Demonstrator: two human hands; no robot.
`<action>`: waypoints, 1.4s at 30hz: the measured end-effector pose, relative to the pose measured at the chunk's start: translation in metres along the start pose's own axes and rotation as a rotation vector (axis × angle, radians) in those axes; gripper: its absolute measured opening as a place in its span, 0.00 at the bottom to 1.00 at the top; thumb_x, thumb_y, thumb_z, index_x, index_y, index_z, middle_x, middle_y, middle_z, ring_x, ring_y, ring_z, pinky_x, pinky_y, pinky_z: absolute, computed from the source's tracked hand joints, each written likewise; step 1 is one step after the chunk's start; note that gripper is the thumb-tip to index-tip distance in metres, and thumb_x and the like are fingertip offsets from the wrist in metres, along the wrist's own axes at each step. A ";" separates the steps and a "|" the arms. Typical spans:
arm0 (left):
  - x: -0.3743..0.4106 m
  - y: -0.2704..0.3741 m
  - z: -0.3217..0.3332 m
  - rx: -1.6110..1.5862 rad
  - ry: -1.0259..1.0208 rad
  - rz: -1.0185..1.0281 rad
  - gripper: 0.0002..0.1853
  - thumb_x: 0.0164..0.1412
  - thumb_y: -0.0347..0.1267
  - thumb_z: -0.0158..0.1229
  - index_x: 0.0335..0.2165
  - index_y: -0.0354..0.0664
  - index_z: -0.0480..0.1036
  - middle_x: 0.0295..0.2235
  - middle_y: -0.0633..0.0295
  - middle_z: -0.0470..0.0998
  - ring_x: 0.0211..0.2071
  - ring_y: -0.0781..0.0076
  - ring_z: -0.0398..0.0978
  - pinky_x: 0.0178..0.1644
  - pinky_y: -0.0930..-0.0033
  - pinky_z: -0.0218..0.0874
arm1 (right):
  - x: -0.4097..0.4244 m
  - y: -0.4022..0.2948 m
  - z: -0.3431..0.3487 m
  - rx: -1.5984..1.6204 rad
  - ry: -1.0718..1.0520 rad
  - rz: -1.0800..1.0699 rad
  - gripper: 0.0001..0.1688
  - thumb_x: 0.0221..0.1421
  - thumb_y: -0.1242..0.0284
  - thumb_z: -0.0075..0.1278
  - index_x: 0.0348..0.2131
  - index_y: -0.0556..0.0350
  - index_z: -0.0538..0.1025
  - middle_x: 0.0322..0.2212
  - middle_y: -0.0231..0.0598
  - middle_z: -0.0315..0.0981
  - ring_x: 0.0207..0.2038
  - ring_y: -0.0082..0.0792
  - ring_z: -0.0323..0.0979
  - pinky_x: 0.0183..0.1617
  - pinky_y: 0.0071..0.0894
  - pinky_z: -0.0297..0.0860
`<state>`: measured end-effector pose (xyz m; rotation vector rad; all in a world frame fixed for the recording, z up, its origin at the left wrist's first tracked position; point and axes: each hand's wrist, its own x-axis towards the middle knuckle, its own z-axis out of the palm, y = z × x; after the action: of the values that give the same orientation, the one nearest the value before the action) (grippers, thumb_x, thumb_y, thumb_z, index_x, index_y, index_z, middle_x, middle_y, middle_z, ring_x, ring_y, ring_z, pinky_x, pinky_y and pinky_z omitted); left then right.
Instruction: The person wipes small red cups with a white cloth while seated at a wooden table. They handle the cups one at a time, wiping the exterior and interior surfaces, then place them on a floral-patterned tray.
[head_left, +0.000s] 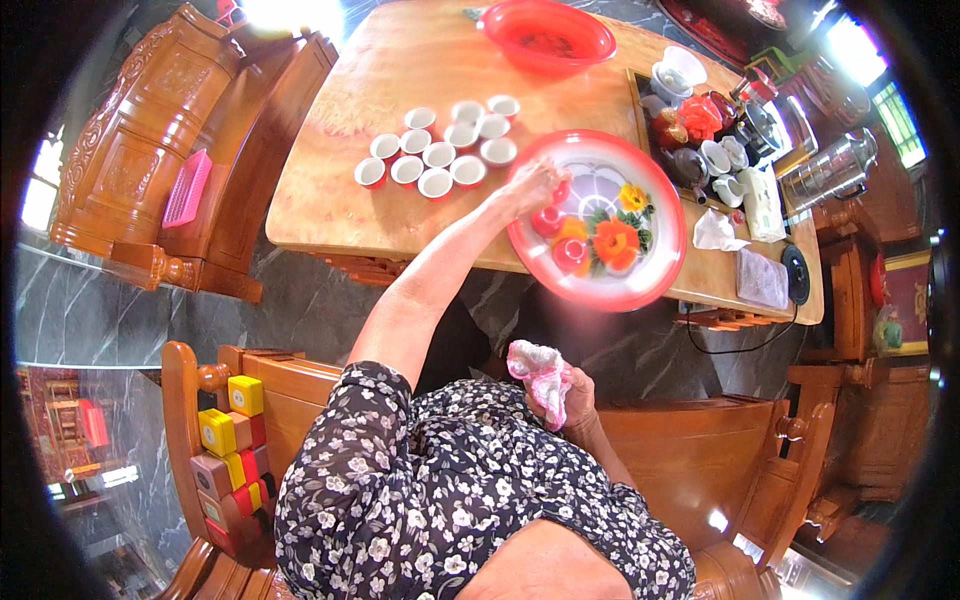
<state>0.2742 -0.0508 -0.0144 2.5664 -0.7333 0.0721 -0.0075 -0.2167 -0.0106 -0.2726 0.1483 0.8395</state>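
My left hand (534, 187) reaches over a round enamel tray (667, 259) with a red rim and a painted flower pattern. Its fingers are closed around a small red cup (561, 192), mostly hidden by the hand. Two more red cups stand upside down on the tray beside it, the nearer cup (570, 255) showing a ringed base. Close to my body, my right hand (581, 397) grips a crumpled white and pink cloth (541, 375). Left of the tray, several red cups with white insides (438, 155) stand upright in a group on the wooden table (337, 217).
A red plastic basin (547, 37) sits at the table's far edge. On the right are a tea tray with crockery (705, 150), a steel flask (832, 169), tissues (763, 204) and a folded towel (761, 277). Behind me is a wooden bench (675, 442) with stacked boxes (225, 457).
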 end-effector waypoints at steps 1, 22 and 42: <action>0.002 0.001 -0.001 0.010 -0.010 -0.006 0.16 0.46 0.25 0.52 0.37 0.46 0.74 0.30 0.47 0.74 0.35 0.50 0.73 0.37 0.55 0.66 | 0.001 0.001 0.004 -0.043 0.044 -0.024 0.32 0.57 0.61 0.37 0.52 0.70 0.60 0.40 0.55 0.69 0.17 0.34 0.70 0.16 0.27 0.67; -0.147 -0.039 -0.004 -0.178 0.857 -0.739 0.24 0.41 0.34 0.66 0.36 0.37 0.63 0.32 0.53 0.70 0.36 0.53 0.69 0.40 0.56 0.60 | 0.022 0.024 0.005 -0.114 0.033 0.043 0.32 0.57 0.58 0.35 0.49 0.70 0.63 0.41 0.59 0.69 0.21 0.37 0.71 0.18 0.26 0.68; -0.144 -0.077 0.004 0.048 0.821 -0.712 0.33 0.39 0.39 0.68 0.43 0.33 0.66 0.38 0.47 0.73 0.42 0.49 0.69 0.48 0.53 0.59 | 0.016 0.020 0.025 -0.159 0.012 0.095 0.24 0.58 0.65 0.41 0.47 0.66 0.67 0.38 0.48 0.72 0.33 0.34 0.72 0.37 0.28 0.69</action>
<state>0.1904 0.0752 -0.0761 2.3596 0.4792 0.8383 -0.0110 -0.1852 0.0058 -0.4221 0.1069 0.9459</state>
